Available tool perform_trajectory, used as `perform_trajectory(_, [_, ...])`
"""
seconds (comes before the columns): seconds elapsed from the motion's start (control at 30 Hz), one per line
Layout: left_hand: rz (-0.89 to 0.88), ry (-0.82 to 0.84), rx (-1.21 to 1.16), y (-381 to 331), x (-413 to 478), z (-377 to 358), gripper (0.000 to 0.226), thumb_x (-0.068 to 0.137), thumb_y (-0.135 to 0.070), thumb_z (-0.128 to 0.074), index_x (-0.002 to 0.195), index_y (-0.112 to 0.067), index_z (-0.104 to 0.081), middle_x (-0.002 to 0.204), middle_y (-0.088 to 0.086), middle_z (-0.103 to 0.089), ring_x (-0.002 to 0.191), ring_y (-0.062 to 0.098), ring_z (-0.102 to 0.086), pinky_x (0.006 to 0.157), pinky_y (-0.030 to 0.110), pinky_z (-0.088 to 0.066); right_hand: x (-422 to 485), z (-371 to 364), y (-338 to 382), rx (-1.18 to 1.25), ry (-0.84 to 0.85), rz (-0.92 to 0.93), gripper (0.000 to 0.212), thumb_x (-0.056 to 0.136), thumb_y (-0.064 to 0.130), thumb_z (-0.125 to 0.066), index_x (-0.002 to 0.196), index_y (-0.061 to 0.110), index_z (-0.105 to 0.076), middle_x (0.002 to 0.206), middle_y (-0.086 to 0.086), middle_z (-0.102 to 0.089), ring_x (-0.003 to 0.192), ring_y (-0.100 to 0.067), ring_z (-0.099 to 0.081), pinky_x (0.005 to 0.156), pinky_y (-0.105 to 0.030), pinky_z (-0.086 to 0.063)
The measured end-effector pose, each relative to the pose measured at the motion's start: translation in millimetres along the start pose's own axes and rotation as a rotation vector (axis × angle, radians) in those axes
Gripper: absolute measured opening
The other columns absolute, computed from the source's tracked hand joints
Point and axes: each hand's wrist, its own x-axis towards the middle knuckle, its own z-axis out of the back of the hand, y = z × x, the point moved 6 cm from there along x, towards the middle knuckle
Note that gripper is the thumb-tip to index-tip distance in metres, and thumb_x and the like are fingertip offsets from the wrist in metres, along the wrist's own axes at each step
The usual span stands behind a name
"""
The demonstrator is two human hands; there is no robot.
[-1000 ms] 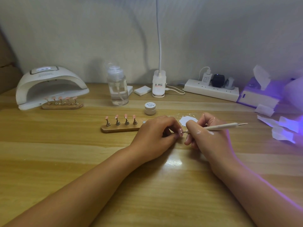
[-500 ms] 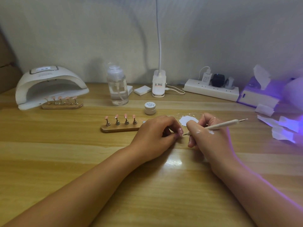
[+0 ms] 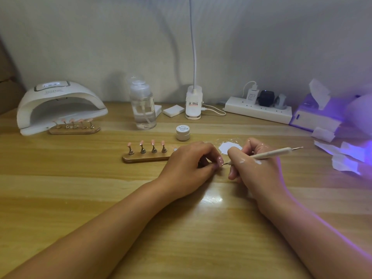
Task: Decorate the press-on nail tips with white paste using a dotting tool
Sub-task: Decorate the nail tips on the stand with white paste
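My left hand [image 3: 190, 164] rests on the table and pinches a pink nail tip [image 3: 220, 161] that carries small white dots. My right hand [image 3: 254, 168] grips a cream dotting tool [image 3: 275, 153] like a pen. Its metal point touches the right edge of the held nail tip. A patch of white paste [image 3: 229, 147] lies on the table just behind my right hand. White smears mark the back of that hand. A wooden holder [image 3: 146, 158] to the left carries several pink nail tips on stands.
A small white paste jar [image 3: 182, 132] stands behind the holder. A white nail lamp [image 3: 60, 106] with a second holder of nail tips [image 3: 74, 127] is at the far left. A clear pump bottle [image 3: 143, 105], lamp base [image 3: 193, 105], power strip [image 3: 258, 109] and tissues [image 3: 314, 115] line the back.
The right hand shifted slightly and the dotting tool's point moved left onto the held nail tip. The left hand stayed where it was.
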Motion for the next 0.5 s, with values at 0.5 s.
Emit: perform_trajectory(0.5, [-0.016,-0.003,-0.006,-1.0,-0.3,0.1,0.021,0.087,-0.009,-0.07,0.083,-0.029,-0.065,0.082,-0.02,-0.061,0.073,0.0,-0.059,0.066,0.009,-0.039,-0.7,1.1,0.7,0.014,-0.006,-0.003,0.015,0.063,0.031,-0.057,0.053,0.025,-0.049,0.045,-0.007,-0.06,0.048,-0.015,-0.051,0.047,-0.031,-0.042])
